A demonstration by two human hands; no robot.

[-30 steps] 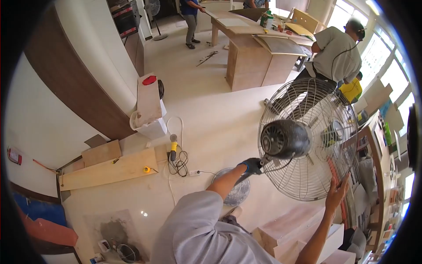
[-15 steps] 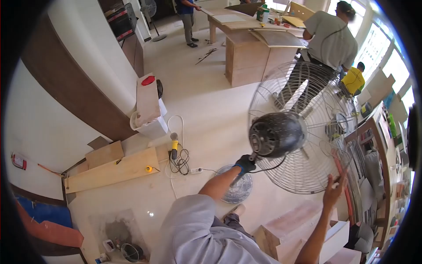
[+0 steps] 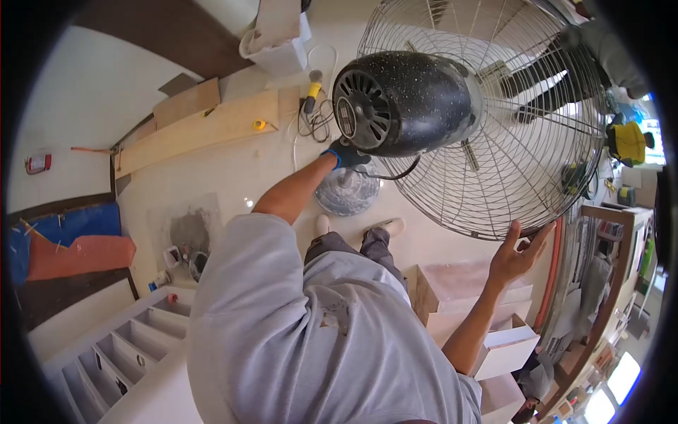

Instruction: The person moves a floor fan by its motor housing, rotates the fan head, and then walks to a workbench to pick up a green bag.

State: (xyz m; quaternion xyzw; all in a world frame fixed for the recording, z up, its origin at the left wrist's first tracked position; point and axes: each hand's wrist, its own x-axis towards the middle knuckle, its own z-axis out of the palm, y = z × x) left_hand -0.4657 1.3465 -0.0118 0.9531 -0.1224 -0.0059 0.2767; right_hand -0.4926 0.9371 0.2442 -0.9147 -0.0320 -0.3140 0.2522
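Note:
A large pedestal fan (image 3: 424, 102) stands in front of me, its black motor housing speckled with white dust and turned toward me. My left hand (image 3: 346, 153), in a dark glove with a blue cuff, is closed around the neck just below the motor, some fingers hidden. Bare, with fingers stretched and apart, my right hand (image 3: 513, 260) is right at the lower rim of the wire cage (image 3: 472, 201). A black cord curves from the motor behind the cage. The round dusty base (image 3: 346, 191) rests on the floor near my shoes.
Pale box-like cabinets (image 3: 462, 286) stand below my right arm. A long wooden board (image 3: 205, 131) and a yellow-and-black power tool (image 3: 311, 97) with cords lie at left. A compartmented white unit (image 3: 134, 339) is at lower left. Beyond the cage stands a person (image 3: 607, 53).
My view has tipped downward, and the fan appears larger and higher in it. My left hand stays on the neck; my right fingers remain spread by the cage rim.

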